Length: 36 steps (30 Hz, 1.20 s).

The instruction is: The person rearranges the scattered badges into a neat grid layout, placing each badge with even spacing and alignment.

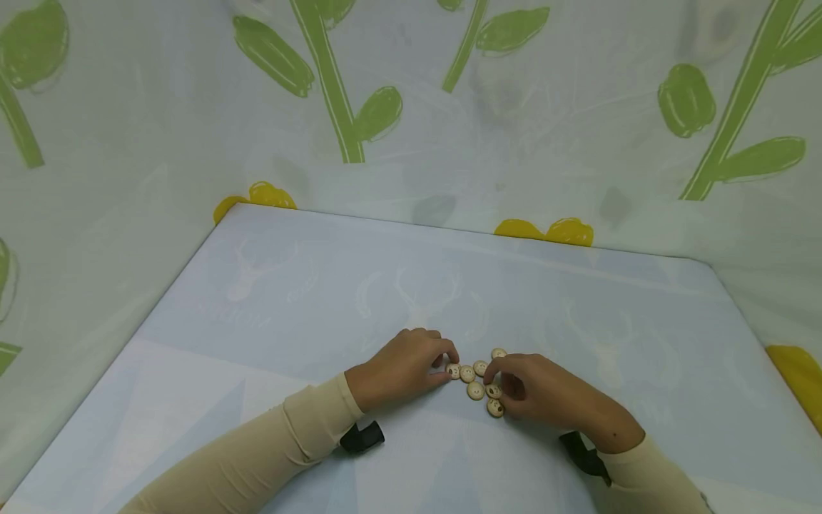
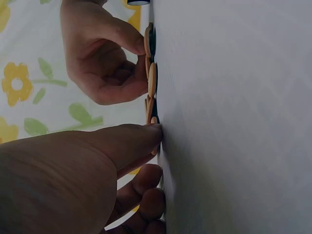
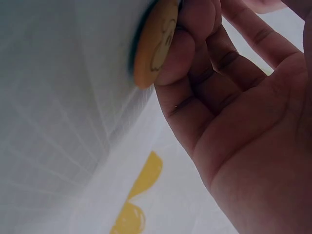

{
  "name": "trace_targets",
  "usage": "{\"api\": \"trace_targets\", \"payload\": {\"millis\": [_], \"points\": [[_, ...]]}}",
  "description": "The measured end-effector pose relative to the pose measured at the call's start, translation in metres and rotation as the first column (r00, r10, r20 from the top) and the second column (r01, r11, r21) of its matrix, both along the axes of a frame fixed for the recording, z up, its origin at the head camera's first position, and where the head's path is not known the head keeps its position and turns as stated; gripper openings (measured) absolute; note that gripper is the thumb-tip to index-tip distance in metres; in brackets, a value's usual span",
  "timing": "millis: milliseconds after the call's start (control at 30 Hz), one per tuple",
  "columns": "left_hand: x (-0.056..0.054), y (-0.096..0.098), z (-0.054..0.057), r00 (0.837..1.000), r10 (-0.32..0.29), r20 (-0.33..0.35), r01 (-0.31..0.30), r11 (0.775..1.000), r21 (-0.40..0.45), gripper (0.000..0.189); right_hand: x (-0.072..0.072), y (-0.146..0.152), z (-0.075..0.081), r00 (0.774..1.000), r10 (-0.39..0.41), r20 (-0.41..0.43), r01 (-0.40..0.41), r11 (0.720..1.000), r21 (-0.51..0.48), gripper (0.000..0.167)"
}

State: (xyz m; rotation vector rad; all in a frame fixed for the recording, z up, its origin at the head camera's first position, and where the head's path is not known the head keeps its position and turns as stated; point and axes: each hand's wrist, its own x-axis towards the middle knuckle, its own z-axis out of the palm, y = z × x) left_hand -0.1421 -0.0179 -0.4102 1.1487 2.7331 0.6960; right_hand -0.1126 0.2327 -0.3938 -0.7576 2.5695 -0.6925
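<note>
Several small round wooden discs with dark printed markings lie grouped on the table in the head view. At the group's left end my left hand point(image 1: 404, 364) pinches a disc point(image 1: 454, 371) between thumb and index finger. My right hand point(image 1: 552, 392) reaches in from the right, thumb and index finger around another disc point(image 1: 493, 390). A plain-looking disc point(image 1: 475, 390) lies between the hands, one disc point(image 1: 494, 407) sits below the right fingers, and one point(image 1: 499, 353) above them. In the right wrist view, a disc point(image 3: 156, 44) with a drawn face lies against the fingertips.
The pale blue table point(image 1: 334, 271) has faint deer-head prints. Behind it hangs a white cloth point(image 1: 417, 107) with green leaves and yellow flowers. Dark wrist mounts point(image 1: 362, 437) sit under both forearms. A dark blue and white object point(image 2: 139, 2) shows at the left wrist view's top edge.
</note>
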Motion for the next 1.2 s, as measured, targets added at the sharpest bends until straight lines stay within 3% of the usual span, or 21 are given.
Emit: {"api": "trace_targets", "payload": {"millis": [167,400,933,1200], "points": [[-0.0012,-0.0001,0.0012,1.000,-0.001,0.012,0.001,1.000,-0.013,0.016,-0.0006,-0.0016,0.0016,1.000,-0.014,0.024,0.014,1.000,0.006,0.019],[-0.0016,-0.0005,0.0041,1.000,-0.006,-0.002,0.006,1.000,0.001,0.016,-0.0010,-0.0020,0.0010,1.000,-0.013,-0.022,0.014,1.000,0.021,0.018],[-0.0001,-0.0009,0.0001,1.000,-0.002,0.021,0.003,1.000,-0.018,0.017,0.0012,-0.0033,0.0019,1.000,-0.017,-0.003,0.018,1.000,0.005,0.016],[-0.0007,-0.0007,0.0000,1.000,-0.010,-0.009,0.010,1.000,0.005,0.016,0.0006,-0.0021,0.0028,0.998,-0.040,-0.041,0.041,0.999,0.021,0.015]]}}
